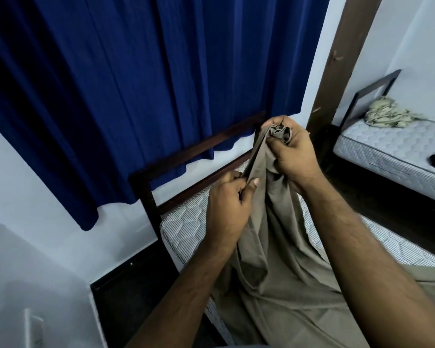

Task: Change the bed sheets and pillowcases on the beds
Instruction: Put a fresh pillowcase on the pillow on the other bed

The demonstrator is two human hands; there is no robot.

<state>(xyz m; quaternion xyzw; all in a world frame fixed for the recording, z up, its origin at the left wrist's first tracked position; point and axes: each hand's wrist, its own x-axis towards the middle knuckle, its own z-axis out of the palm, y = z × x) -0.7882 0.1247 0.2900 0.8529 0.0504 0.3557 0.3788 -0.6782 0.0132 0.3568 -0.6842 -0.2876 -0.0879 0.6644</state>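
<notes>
While the right hand (pixel 290 146) grips the sheet (pixel 274 247) corner above the mattress (pixel 186 222), the left hand (pixel 227 204) pinches its edge; finding the seam should square it.

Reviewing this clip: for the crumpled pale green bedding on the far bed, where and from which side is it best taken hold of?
Probably the raised bunched top of the crumpled bedding, coming from above on the open side toward the room. It sits in a loose heap on the bare far mattress, close against the dark headboard frame, so the frame side is blocked. Folds on top offer something to pinch.
</notes>
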